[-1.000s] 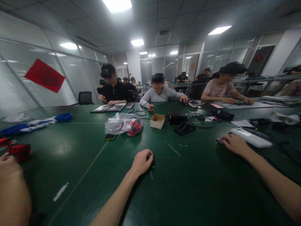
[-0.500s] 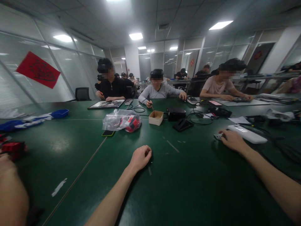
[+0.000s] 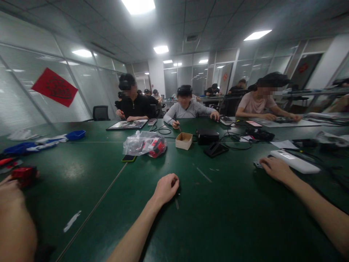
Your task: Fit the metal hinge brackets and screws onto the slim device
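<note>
My left hand (image 3: 167, 187) rests on the green table (image 3: 218, 222) near its middle, fingers loosely curled in and nothing showing in them. Farther right, my right hand (image 3: 276, 169) lies low over the table with its fingertips closed on a small grey metal piece (image 3: 257, 165). The fingers partly cover that piece, so its full shape is hidden. Right beside this hand is a long white device (image 3: 296, 162) with a small lit display.
Ahead are a clear plastic bag (image 3: 133, 143) with red parts, a phone (image 3: 129, 158), a small open box (image 3: 184, 141), a black box (image 3: 207, 136) and a black stand (image 3: 216, 149). Another person's hand (image 3: 9, 187) touches a red object (image 3: 25, 176) at left. Several people sit opposite; cables lie right.
The whole view has shifted slightly, so things sit a little lower and farther right. My right fingers now cover more of the grey metal piece. My left hand keeps its curled pose.
</note>
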A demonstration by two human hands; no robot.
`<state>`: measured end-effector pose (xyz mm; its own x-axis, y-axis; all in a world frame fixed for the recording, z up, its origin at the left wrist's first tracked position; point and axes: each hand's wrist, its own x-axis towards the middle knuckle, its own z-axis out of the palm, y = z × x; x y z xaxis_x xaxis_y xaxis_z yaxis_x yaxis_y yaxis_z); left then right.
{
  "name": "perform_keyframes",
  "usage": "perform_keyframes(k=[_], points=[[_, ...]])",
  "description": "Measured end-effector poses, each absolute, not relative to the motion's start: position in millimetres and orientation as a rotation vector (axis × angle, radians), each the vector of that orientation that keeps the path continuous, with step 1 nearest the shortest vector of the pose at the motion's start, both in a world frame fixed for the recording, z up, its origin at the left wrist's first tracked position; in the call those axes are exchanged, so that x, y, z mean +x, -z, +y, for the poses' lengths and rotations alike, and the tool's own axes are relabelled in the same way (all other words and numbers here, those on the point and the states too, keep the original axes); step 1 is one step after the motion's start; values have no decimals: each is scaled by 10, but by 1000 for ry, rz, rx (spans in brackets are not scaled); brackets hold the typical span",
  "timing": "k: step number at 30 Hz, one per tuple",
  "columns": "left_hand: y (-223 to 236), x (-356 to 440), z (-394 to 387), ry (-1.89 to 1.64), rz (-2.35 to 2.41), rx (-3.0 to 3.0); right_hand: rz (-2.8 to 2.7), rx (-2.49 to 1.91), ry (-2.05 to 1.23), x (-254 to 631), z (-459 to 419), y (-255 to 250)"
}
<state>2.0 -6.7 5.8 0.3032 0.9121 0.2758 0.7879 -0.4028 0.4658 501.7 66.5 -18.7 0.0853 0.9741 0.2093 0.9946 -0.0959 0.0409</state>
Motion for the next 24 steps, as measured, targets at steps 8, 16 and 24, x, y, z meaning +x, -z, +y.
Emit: perform_keyframes(k=[8,16,24], points=[[-22,-1,-57,-781,1523,2364,-2117,-2247,228,5016,653,162],[-56,5,-74,-741,1551,2354,-2110,-2256,214,5022,668,172],[-49,1,-70,-731,1545,2366,-2132,-2225,206,5048,678,171]])
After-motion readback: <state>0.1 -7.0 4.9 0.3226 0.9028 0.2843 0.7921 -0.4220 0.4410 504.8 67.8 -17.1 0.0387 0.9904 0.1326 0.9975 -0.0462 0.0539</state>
